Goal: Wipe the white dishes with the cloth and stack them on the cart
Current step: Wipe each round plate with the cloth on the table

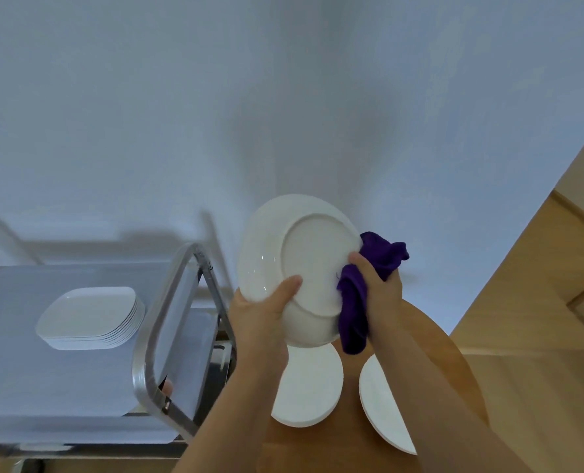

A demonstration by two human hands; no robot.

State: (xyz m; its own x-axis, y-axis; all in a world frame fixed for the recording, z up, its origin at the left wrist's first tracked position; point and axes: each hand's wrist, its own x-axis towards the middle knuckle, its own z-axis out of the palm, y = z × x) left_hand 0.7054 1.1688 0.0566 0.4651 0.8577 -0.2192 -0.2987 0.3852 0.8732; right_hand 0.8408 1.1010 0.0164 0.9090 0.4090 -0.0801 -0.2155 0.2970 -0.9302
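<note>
head view: worn on the person's head, looking forward and down
nearness: close above both hands (263,322), steel cart (79,387) left

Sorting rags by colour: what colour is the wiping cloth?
Deep purple cloth, seen in the head view.

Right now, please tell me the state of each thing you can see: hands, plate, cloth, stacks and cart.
Left hand: grips the round plate at its lower left rim.
Right hand: grips the purple cloth against the plate.
Round plate: lifted, tilted, underside facing the camera.
Purple cloth: bunched, touching the plate's right edge.
Square plates: stacked on the cart top.
Round plates: lying on the wooden table.
Cart: standing left of the table.
</note>
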